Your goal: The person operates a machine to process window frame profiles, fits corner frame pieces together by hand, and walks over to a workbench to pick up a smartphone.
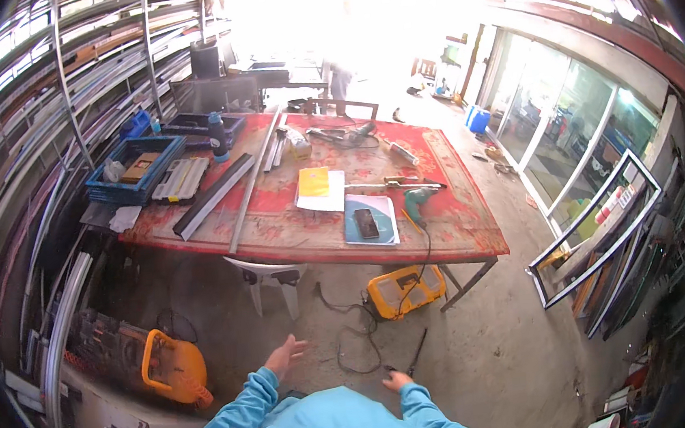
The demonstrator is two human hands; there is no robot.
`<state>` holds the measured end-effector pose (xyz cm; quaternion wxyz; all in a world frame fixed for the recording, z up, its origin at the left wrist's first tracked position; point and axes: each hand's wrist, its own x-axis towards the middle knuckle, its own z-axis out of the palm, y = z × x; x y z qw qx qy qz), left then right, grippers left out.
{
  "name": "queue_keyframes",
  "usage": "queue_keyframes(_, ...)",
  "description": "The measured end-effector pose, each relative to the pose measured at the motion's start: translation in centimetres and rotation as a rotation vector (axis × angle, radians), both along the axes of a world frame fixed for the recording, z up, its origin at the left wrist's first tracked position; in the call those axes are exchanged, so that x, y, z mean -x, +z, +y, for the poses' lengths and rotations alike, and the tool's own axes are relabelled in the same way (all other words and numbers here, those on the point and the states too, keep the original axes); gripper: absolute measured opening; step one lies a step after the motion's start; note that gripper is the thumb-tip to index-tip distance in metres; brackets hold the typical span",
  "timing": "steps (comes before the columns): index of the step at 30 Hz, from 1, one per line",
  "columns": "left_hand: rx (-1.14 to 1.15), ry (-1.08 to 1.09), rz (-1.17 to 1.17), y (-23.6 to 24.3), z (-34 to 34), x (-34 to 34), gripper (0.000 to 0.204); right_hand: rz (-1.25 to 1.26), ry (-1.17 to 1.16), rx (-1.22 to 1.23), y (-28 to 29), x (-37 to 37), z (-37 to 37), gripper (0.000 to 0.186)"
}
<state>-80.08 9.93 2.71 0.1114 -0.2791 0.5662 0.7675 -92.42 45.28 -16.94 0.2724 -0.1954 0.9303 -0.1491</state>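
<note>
My left hand (286,356) is held out in front of me over the floor, its fingers stretched and nothing in them. It is nearest to the white plastic chair (266,271) tucked at the table's front edge. My right hand (398,381) is closed on a dark thin tool (418,352) with a long rod pointing forward; its exact kind is too small to tell. Ahead stands a table with a red patterned cover (295,236). On it lie a phone (366,222) on a blue-and-white sheet (389,231), a yellow paper (314,182) and a green corded power drill (417,205).
A yellow case (405,292) and a black cable (345,359) lie on the floor before me. An orange machine (178,367) stands left. Metal profiles (218,194) cross the table beside a blue crate (124,184). Frames (597,232) lean at right; racks (63,92) line the left.
</note>
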Motion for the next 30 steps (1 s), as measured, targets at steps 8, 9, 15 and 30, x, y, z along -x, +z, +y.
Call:
queue_keyframes(8, 0.718, -0.41, -0.819, -22.8, -7.7, -19.9, 0.067, -0.382, -0.528, -0.22, -7.1, -9.2, 12.0, 0.051)
queue_keyframes(9, 0.716, -0.405, -0.823, -22.6, -7.4, -21.0, 0.067, -0.352, -0.519, -0.188, -7.9, -9.7, 12.6, 0.052)
queue_keyframes(15, 0.594, -0.417, -0.777, -21.6, -6.3, -23.2, 0.064, -0.146, -0.518, 0.048, -11.7, -9.2, 11.3, 0.056)
queue_keyframes(30, 0.608, -0.07, -0.322, -11.6, -5.6, -8.9, 0.051, -0.296, -0.499, 0.114, -4.5, -0.5, 0.1, 0.036)
